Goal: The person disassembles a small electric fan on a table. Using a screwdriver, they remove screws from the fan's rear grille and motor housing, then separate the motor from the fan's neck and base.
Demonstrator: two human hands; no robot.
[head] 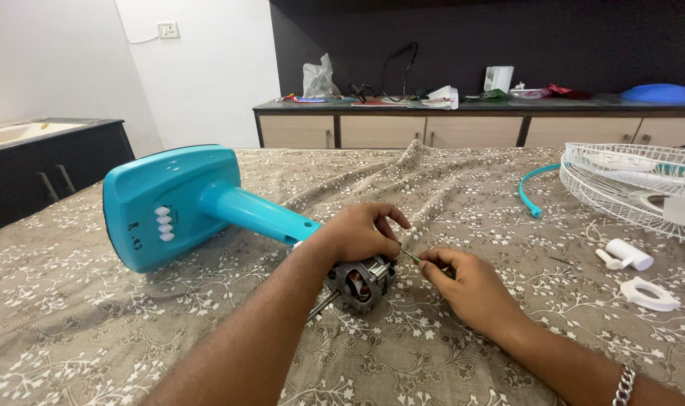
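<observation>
One fan motor [359,282] | two hands: left hand [359,231], right hand [466,284] | one screwdriver [410,256]

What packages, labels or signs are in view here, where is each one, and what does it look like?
Plastic bag: left end of the back counter, clear and crumpled, upright.
White carton: back counter, right of middle, small and boxy.
Marking on the fan base: teal base lying on the bed, small dark characters beside white buttons.
No screens.
</observation>
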